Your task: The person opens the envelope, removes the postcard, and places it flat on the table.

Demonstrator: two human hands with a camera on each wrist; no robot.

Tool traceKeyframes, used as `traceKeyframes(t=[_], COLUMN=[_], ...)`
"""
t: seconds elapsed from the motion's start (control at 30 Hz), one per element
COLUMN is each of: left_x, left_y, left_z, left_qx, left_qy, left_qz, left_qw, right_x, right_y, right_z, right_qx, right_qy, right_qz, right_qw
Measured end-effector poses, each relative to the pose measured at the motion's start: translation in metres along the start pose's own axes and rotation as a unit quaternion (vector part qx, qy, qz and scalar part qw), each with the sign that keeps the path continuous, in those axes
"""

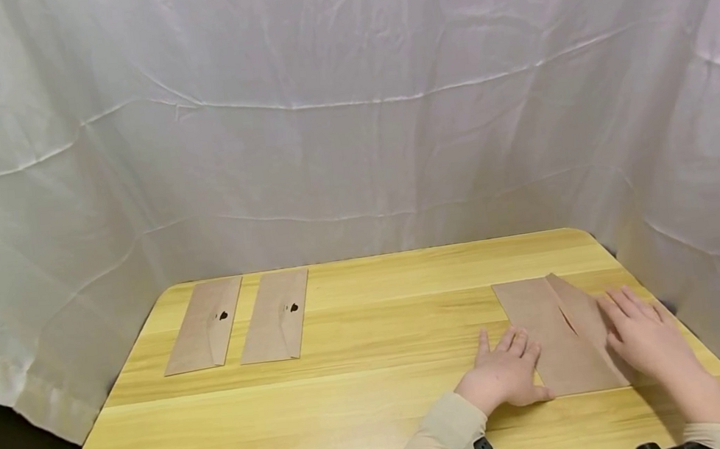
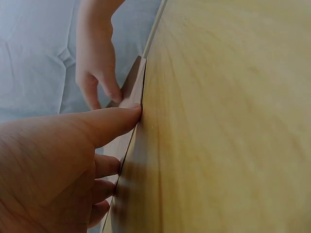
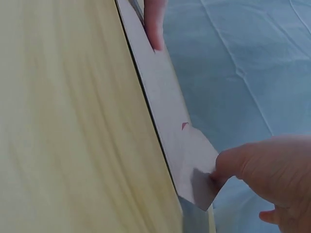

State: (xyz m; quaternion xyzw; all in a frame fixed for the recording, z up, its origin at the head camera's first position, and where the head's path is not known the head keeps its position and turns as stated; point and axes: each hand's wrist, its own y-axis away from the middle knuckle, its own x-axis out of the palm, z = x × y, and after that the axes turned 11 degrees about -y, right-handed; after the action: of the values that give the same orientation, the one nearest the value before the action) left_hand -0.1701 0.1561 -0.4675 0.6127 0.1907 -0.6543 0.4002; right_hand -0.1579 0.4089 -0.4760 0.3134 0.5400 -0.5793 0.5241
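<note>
A brown paper envelope (image 1: 539,337) lies at the right of the table, its flap (image 1: 579,307) partly raised along a crease. Near that crease runs a dark slit. My left hand (image 1: 504,375) rests along the envelope's left edge, fingers spread and nearly straight; in the left wrist view its thumb and fingertips touch that edge. At the flap's outer edge, my right hand (image 1: 653,339) holds the flap, with the thumb against its face in the right wrist view (image 3: 272,174). The other fingers of that hand are partly hidden there.
Two flat brown envelopes, one farther left (image 1: 207,323) and one beside it (image 1: 277,319), lie at the table's back left, each with a small black mark. Light curtains (image 1: 352,151) hang around the back and sides of the wooden table (image 1: 258,443).
</note>
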Motion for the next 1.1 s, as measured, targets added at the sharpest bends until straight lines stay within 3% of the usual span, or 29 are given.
traceKeyframes(t=[0.23,0.4,0.77,1.1], left_x=[0.001,0.002,0.003,0.002], left_y=[0.001,0.001,0.002,0.002], left_z=[0.002,0.008,0.018,0.017], left_qx=[0.009,0.015,0.034,0.018], left_qy=[0.007,0.005,0.038,0.030], left_qz=[0.003,0.004,-0.001,-0.007], left_qw=[0.9999,0.9999,0.9987,0.9994], right_x=[0.001,0.002,0.005,0.010], right_y=[0.000,-0.003,0.001,0.002], right_z=[0.000,0.003,0.002,-0.003], right_qx=[0.044,0.049,0.046,0.038], right_qy=[0.009,0.006,-0.023,-0.049], right_qz=[0.079,0.115,0.136,0.144], right_qw=[0.9958,0.9921,0.9893,0.9876])
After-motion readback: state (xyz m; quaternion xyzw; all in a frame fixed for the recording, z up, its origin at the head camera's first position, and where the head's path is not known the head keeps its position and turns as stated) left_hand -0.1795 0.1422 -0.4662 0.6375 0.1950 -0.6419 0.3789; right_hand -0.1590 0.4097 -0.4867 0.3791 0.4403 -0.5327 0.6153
